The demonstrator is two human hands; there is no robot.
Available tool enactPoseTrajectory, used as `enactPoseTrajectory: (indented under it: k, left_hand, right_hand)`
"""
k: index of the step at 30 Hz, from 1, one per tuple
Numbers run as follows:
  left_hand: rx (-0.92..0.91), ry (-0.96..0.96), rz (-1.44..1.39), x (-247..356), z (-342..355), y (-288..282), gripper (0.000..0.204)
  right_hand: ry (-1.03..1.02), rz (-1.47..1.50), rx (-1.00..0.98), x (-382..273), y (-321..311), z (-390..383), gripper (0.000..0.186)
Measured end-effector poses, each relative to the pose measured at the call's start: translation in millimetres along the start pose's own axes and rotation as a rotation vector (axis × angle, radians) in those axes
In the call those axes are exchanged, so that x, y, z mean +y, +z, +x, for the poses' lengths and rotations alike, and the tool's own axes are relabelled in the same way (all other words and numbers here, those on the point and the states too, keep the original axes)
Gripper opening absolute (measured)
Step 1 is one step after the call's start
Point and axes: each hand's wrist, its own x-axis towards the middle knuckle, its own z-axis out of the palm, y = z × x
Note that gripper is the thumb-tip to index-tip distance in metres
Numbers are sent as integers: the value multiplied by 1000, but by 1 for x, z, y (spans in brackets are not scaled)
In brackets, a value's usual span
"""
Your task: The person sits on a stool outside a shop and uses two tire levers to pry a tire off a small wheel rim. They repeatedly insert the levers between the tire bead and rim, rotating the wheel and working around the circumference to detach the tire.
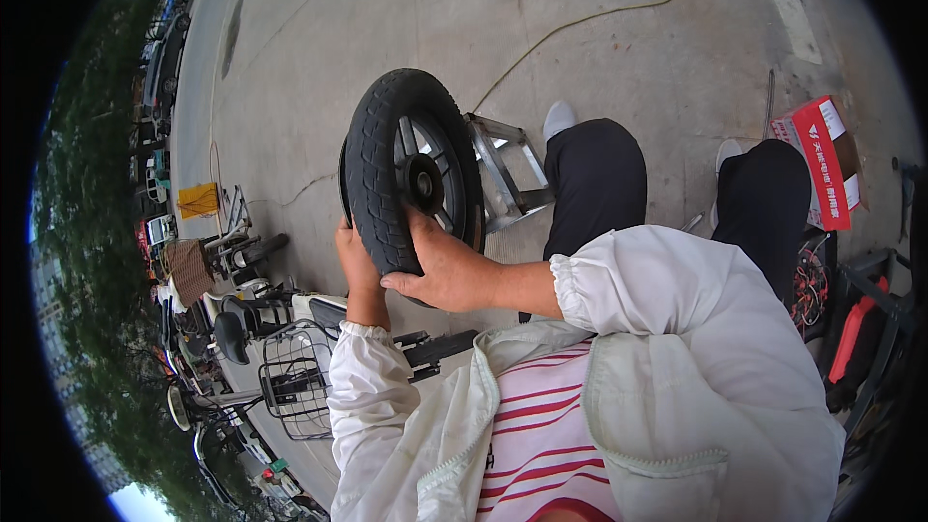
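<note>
A small spoked wheel with a thick black treaded tyre (382, 169) stands upright between my two hands. My right hand (449, 266) grips its lower right side, thumb across the tread and fingers reaching in by the spokes and round hub (422, 183). At the lower left, my left hand (359, 261) is closed on the wheel; most of its fingers are hidden behind the tyre. Just right of the wheel is a metal frame stand (517, 198). Whether the wheel touches that stand, I cannot tell.
A yellow cord (590, 15) runs over the concrete ground (319, 48). To the right lies a red and white cardboard box (817, 162), with tangled wires (810, 285) below it. Parked bikes, one with a wire basket (295, 382), crowd the left. My knees are at centre right.
</note>
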Motion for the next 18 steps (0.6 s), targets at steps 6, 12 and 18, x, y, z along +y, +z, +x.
enactPoseTrajectory:
  k: [6,12,18]
  left_hand:
    - [85,-45,-204,-9,-15,16,17]
    - [46,46,-99,-23,-12,0,18]
    - [-13,9,-346,-7,-15,18,28]
  right_hand:
    - [213,-26,-67,-11,-4,-6,90]
    - [67,-149,-67,-1,3,-3,81]
    - [52,-147,-84,-5,-20,-3,75]
